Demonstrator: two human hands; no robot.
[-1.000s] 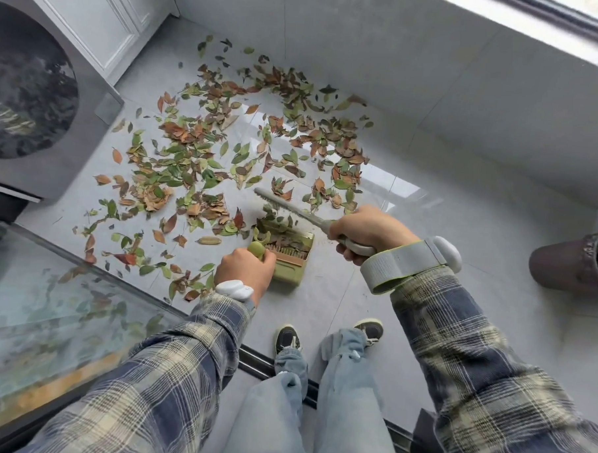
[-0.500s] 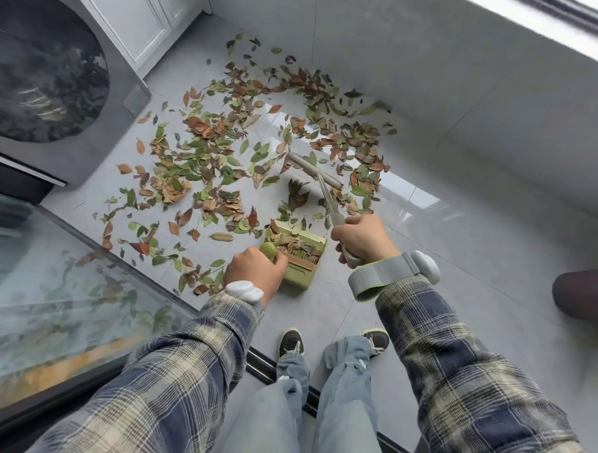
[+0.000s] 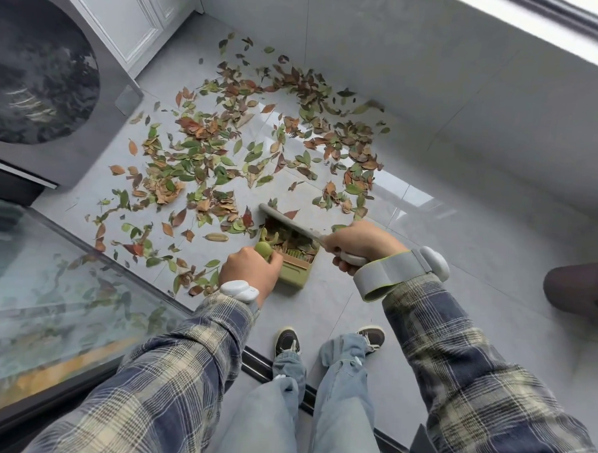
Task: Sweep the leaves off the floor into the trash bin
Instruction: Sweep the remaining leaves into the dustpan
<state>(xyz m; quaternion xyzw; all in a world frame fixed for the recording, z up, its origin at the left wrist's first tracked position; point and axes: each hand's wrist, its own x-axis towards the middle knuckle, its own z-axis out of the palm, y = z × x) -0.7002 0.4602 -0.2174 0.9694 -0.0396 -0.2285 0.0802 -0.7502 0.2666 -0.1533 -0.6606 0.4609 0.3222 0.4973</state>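
Green and brown leaves [image 3: 232, 148] lie scattered over the grey tiled floor [image 3: 444, 239] ahead of me. A small green dustpan [image 3: 297, 270] sits on the floor with several leaves inside it. My left hand [image 3: 249, 273] grips its green handle. My right hand [image 3: 360, 242] grips the pale handle of a small brush [image 3: 284, 217], whose head lies across the dustpan's mouth. A dark round bin [image 3: 579, 290] shows at the right edge, partly cut off.
A washing machine with a dark round door [image 3: 40, 74] stands at the left, white cabinet doors [image 3: 135, 17] behind it. A glass panel [image 3: 58, 298] runs along the lower left. A grey wall [image 3: 468, 79] bounds the leaves at the back. My shoes [image 3: 287, 342] stand below the dustpan.
The brush has swept back from the leaves beyond the dustpan onto its mouth, pulling leaves in. My left hand still holds the dustpan in place.
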